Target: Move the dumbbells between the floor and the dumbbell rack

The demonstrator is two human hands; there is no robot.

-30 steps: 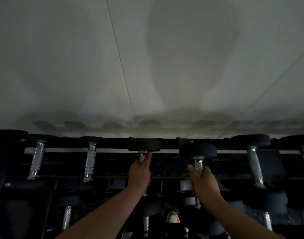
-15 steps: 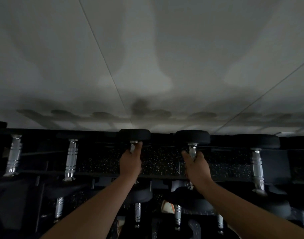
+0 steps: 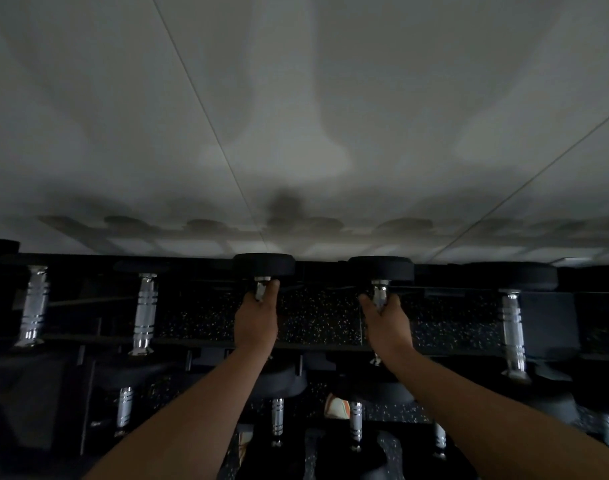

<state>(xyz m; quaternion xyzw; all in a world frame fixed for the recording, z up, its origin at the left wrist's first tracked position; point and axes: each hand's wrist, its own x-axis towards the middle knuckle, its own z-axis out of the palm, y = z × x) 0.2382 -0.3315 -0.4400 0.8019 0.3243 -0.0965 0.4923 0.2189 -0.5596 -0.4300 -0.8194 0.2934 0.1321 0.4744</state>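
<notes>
Two black dumbbells with chrome handles lie side by side on the top tier of the dark dumbbell rack. My left hand is wrapped around the handle of the left dumbbell. My right hand is wrapped around the handle of the right dumbbell. Only the far heads and a short piece of each handle show above my fingers; the near heads are hidden under my wrists.
More dumbbells rest on the top tier at left and right, with others on a lower tier. A white wall stands close behind the rack. Speckled black floor and a shoe show through the rack.
The view has dropped and closed in on the rack. Both hands keep their grip, and the two dumbbells now sit level with the row on the top tier.
</notes>
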